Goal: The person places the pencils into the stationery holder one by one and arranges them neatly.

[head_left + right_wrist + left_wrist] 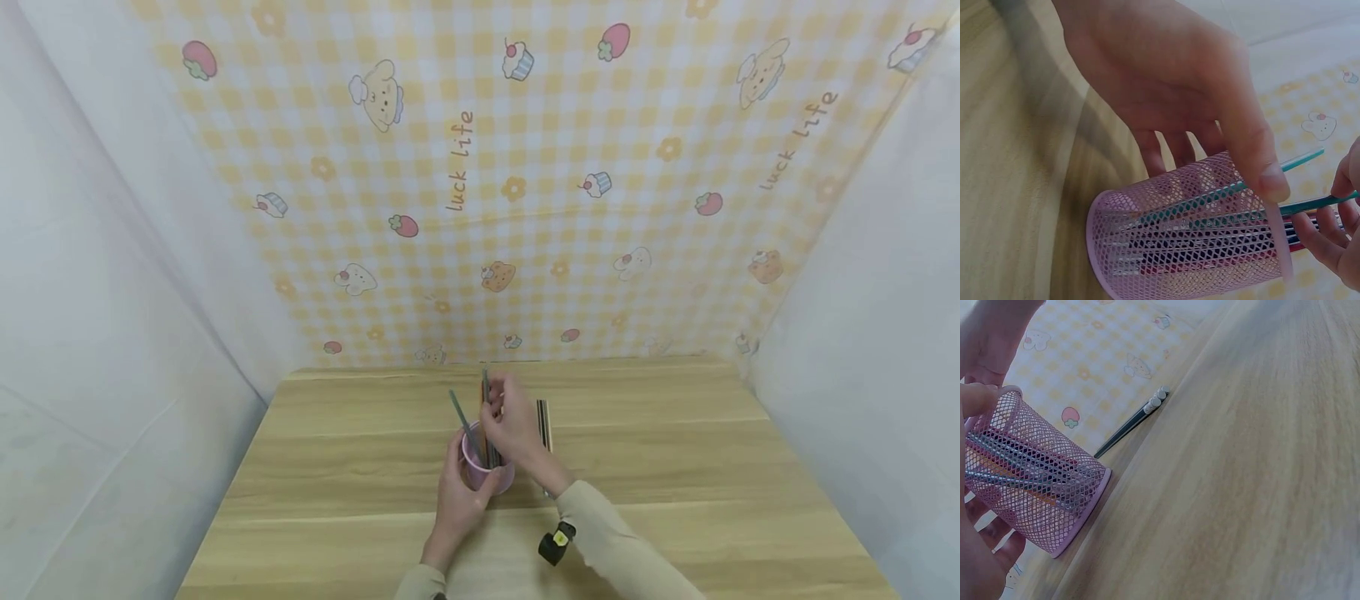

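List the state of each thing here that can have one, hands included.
Pink mesh cup: upright on the wooden table, with several slim sticks in it.
Leaning green stick: tilted in the cup, top end above the rim.
Dark sticks: lying outside the cup, to its right.
Left hand: grips the cup, thumb at the rim.
Right hand: holds slim sticks at the cup's mouth; exact number unclear.

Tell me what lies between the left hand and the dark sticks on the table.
In the head view, the pink mesh cup and the right hand lie between.
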Demonstrator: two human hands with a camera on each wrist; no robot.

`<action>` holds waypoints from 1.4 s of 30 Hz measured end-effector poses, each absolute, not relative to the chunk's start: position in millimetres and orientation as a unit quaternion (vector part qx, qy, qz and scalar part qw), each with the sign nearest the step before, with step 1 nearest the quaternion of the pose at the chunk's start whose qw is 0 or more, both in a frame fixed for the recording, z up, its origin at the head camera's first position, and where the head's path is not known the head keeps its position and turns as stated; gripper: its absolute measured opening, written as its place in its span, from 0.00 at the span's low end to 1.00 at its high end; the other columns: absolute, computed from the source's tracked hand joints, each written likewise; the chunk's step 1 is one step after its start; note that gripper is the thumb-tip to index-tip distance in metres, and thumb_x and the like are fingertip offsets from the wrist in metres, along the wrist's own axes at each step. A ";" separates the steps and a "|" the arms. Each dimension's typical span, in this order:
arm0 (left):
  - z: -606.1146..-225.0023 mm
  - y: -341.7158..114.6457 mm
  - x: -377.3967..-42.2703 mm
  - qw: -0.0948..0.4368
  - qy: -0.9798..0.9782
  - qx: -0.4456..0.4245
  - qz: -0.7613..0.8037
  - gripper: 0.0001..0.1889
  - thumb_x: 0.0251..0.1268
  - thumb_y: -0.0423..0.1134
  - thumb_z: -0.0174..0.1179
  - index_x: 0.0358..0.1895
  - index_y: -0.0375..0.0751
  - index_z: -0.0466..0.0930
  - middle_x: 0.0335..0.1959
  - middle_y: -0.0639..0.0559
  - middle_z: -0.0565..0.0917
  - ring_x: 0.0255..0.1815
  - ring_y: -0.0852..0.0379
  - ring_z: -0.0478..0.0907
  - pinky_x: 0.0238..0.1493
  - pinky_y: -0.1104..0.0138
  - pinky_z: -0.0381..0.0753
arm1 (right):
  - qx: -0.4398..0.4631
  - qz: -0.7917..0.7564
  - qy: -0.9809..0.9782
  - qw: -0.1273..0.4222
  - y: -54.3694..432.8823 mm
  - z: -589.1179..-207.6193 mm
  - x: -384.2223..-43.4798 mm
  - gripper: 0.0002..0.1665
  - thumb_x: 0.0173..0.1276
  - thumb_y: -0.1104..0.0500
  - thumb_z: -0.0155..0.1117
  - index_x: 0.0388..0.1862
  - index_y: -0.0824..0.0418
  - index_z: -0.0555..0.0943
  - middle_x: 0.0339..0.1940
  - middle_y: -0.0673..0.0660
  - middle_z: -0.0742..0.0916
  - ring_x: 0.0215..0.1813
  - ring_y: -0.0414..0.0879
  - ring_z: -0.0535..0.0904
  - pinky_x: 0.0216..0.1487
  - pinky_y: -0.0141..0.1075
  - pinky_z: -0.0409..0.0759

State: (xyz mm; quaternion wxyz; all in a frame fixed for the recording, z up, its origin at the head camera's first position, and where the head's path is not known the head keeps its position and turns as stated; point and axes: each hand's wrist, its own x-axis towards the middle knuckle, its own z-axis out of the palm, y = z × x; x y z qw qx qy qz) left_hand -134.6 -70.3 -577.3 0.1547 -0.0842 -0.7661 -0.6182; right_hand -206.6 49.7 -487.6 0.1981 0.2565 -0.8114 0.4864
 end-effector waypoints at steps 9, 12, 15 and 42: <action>-576.1 -70.4 -134.3 0.146 -0.762 -0.083 -0.625 0.44 0.56 0.32 0.71 0.77 0.45 0.59 0.72 0.45 0.72 0.71 0.44 0.72 0.73 0.44 0.71 | 0.257 0.469 -0.818 0.214 47.0 -493.3 -201.7 0.22 0.57 0.75 0.65 0.51 0.73 0.75 0.34 0.60 0.83 0.31 0.47 0.82 0.29 0.27 0.84; -577.9 -70.3 -134.5 0.151 -0.762 -0.084 -0.623 0.44 0.57 0.33 0.71 0.77 0.45 0.58 0.72 0.44 0.73 0.71 0.44 0.72 0.72 0.44 0.73 | 0.252 0.472 -0.817 0.214 47.0 -493.9 -200.7 0.20 0.58 0.75 0.66 0.50 0.73 0.75 0.35 0.61 0.83 0.31 0.47 0.82 0.29 0.27 0.84; -579.3 -70.1 -134.9 0.160 -0.764 -0.085 -0.619 0.44 0.58 0.35 0.71 0.77 0.44 0.58 0.70 0.42 0.74 0.69 0.42 0.74 0.69 0.44 0.76 | 0.244 0.481 -0.815 0.211 48.2 -494.0 -200.7 0.19 0.59 0.75 0.65 0.50 0.73 0.76 0.35 0.61 0.83 0.31 0.47 0.82 0.27 0.26 0.83; -577.6 -68.4 -134.8 0.167 -0.753 -0.075 -0.632 0.44 0.56 0.35 0.74 0.76 0.41 0.61 0.69 0.39 0.76 0.69 0.41 0.74 0.72 0.44 0.72 | 0.102 0.547 -0.809 0.191 86.1 -511.0 -218.2 0.18 0.62 0.73 0.61 0.51 0.67 0.77 0.37 0.60 0.83 0.35 0.46 0.80 0.33 0.28 0.85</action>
